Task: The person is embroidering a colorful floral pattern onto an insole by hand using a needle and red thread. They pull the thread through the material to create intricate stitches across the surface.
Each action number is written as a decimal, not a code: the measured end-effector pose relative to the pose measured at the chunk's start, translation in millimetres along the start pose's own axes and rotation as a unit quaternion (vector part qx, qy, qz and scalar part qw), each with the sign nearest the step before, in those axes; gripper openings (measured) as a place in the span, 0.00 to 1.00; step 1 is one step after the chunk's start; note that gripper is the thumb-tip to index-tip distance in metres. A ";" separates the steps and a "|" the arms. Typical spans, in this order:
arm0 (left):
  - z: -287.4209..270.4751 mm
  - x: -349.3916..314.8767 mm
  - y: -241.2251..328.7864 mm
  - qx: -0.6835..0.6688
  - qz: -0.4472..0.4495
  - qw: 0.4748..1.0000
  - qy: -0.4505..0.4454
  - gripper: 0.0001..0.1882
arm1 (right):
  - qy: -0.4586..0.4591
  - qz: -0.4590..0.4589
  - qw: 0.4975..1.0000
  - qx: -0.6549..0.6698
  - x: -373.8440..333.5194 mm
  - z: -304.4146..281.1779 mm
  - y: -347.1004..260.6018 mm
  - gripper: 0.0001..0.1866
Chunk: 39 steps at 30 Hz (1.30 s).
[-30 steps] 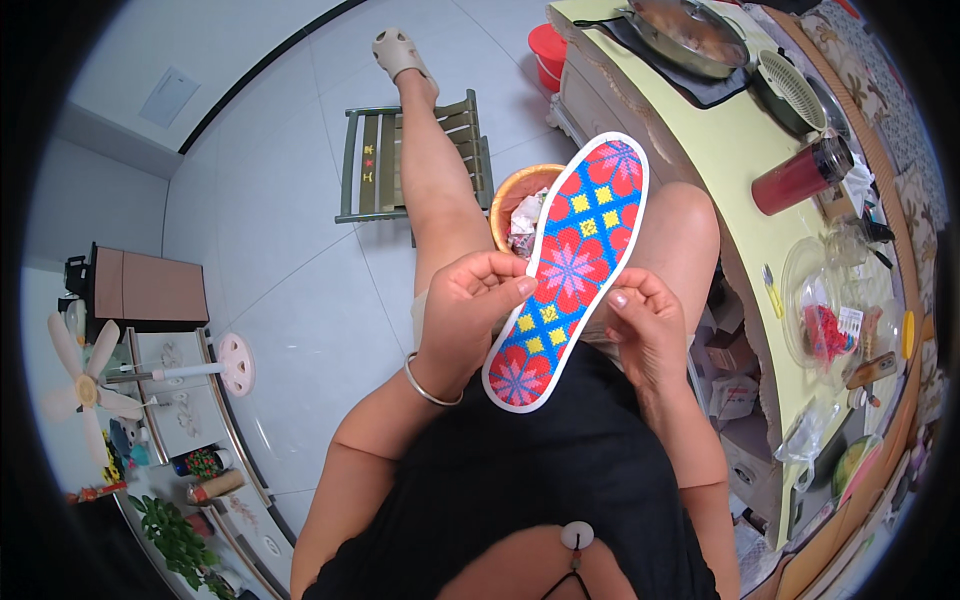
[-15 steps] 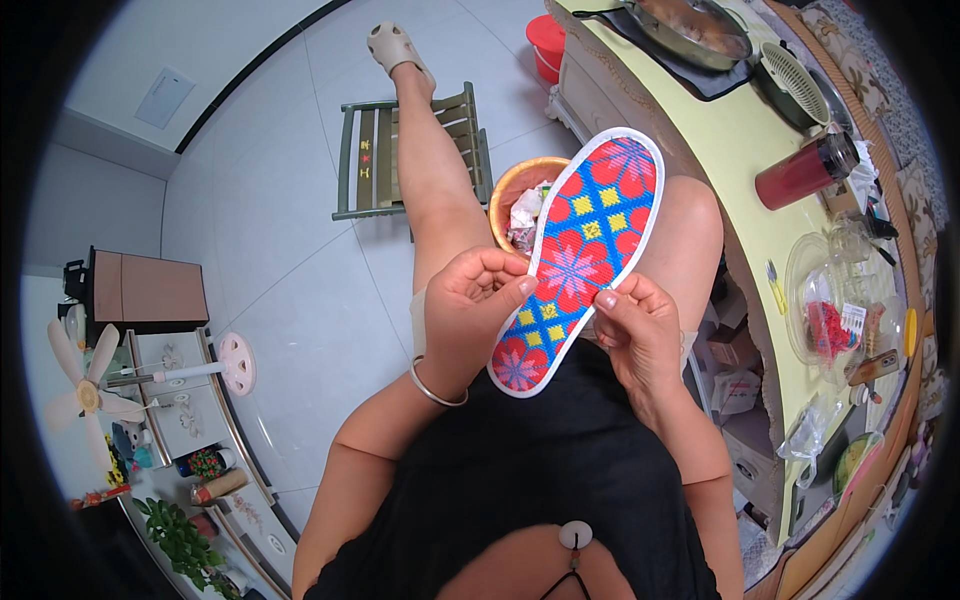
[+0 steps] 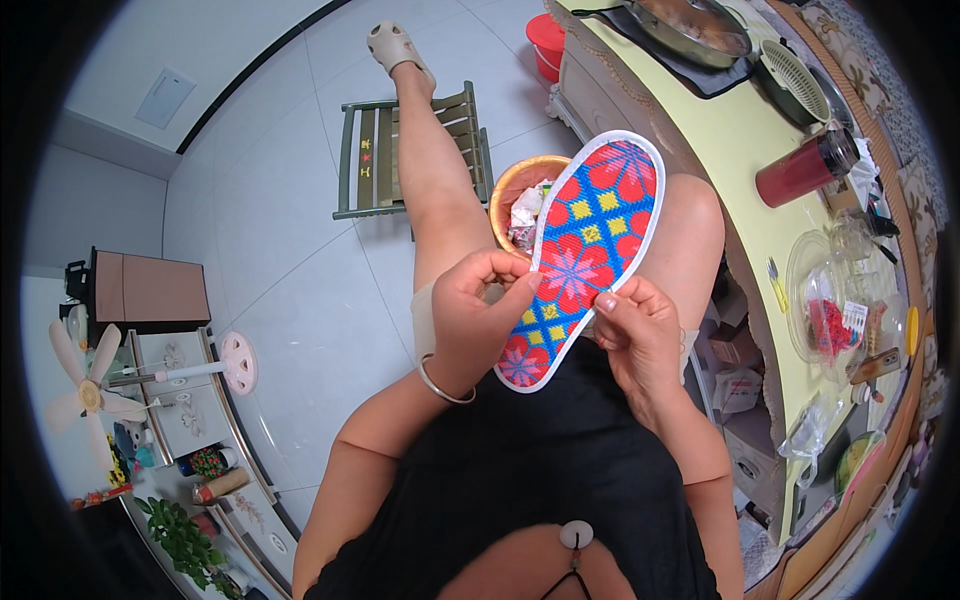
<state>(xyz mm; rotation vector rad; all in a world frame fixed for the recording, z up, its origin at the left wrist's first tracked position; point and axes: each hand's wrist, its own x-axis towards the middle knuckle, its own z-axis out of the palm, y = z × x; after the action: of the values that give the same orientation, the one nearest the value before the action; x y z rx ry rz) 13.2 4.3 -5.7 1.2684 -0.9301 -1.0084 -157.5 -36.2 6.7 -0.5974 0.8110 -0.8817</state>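
Basically: both hands pinching a patterned insole

We've got the insole (image 3: 575, 268) between two bare hands, above the lap, tilted, wide end beyond the hands and leaning right, narrow end on the near side over the black top. White edging; red and pink flowers, blue bands, yellow squares.

Left hand (image 3: 478, 312): we mark thumb and forefinger closed on the insole's left edge around its middle, other fingers curled. Bangle (image 3: 442, 383) on that wrist. Right hand (image 3: 640, 332): thumb and forefinger closed on the opposite edge, a bit lower, other fingers bent.

Just beyond the left hand we log a round bin (image 3: 499, 200) with crumpled scraps inside, its right side partly behind the insole. Farther past that hand, a folding stool (image 3: 362, 165), the stretched-out left leg crossing over it. Well off to the left hand's left, a fan (image 3: 90, 396).

Right of the right hand we have the pale counter (image 3: 735, 132): a yellow-handled tool (image 3: 779, 292) nearest that hand, then a clear tray (image 3: 797, 318) with a red bundle (image 3: 828, 325) in it. Farther beyond, a red tumbler (image 3: 800, 177), a colander (image 3: 795, 82) and a large pan (image 3: 690, 32).
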 end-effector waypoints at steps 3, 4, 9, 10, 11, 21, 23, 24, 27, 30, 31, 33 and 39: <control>1.2 1.2 0.1 -0.022 -0.016 1.000 0.002 0.03 | 0.003 0.002 1.000 -0.006 -0.5 -0.8 1.2 0.05; 1.3 1.4 0.2 -0.028 -0.023 0.999 0.002 0.03 | 0.004 0.002 1.000 -0.010 -0.3 -1.4 1.8 0.06; -0.3 1.2 3.1 -0.072 -0.059 0.996 -0.015 0.03 | 0.005 0.003 1.000 -0.003 0.4 -2.6 3.5 0.07; -1.3 1.1 3.3 -0.072 -0.068 0.995 -0.019 0.03 | 0.005 0.003 1.000 -0.002 0.3 -2.5 3.4 0.07; -1.0 1.2 3.4 -0.076 -0.063 0.995 -0.018 0.03 | 0.005 0.003 1.000 -0.002 0.2 -2.5 3.4 0.07; 1.7 0.8 6.8 -0.089 -0.047 0.995 -0.014 0.03 | 0.000 0.001 1.000 0.007 1.0 -3.7 4.2 0.06; 2.8 1.2 7.7 -0.094 -0.049 0.994 -0.010 0.02 | -0.001 0.003 1.000 0.010 1.2 -4.2 4.3 0.06; 4.3 1.4 8.4 -0.096 -0.051 0.994 -0.004 0.02 | 0.000 0.004 1.000 0.012 1.4 -4.3 4.3 0.06; 4.2 2.4 6.9 -0.095 -0.055 0.994 -0.001 0.02 | -0.003 0.007 1.000 0.014 2.0 -5.3 3.9 0.06; 2.7 2.7 4.0 -0.093 -0.051 0.994 -0.010 0.02 | -0.004 0.010 1.000 0.016 2.3 -5.0 3.9 0.06; 2.4 2.8 3.3 -0.093 -0.049 0.994 -0.014 0.03 | -0.003 0.012 1.000 0.017 2.5 -5.0 4.1 0.06; 1.9 2.4 2.4 -0.093 -0.047 0.994 -0.017 0.03 | -0.010 0.011 1.000 0.027 3.5 -6.5 4.9 0.06; 2.5 1.4 6.7 -0.127 -0.069 0.989 -0.023 0.04 | -0.009 0.003 0.999 0.043 2.6 -5.9 4.5 0.06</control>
<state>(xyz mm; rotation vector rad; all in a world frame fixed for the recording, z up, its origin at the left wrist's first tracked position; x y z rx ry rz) 11.8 2.4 1.2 1.1105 -0.7296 -1.2290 -159.4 -36.9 -0.9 -0.5269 0.7547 -0.8993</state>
